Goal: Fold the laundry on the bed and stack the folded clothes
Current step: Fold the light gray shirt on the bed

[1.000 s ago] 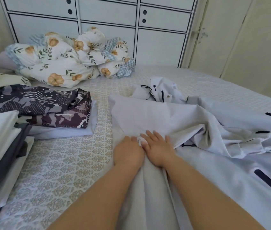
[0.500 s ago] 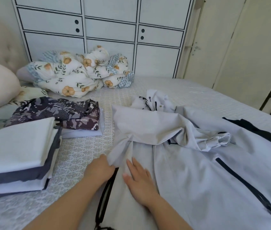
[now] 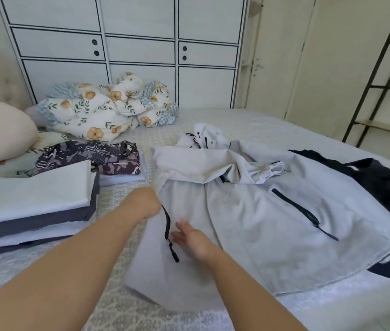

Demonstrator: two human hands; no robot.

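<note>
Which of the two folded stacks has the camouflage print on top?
The far stack, beside the grey jacket: its top piece is dark camouflage. The near stack at the left edge is topped by plain pale fabric.

The left hand (image 3: pixel 146 203) now grips the grey jacket (image 3: pixel 249 211) at its edge; the right hand (image 3: pixel 192 240) (blurred) slides down toward the hem.

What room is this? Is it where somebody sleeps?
Most likely a bedroom. There is a bed with a pillow and a bunched flowery quilt at its far side, and a white wardrobe stands behind it. Folded clothes are stacked on the bed.
</note>
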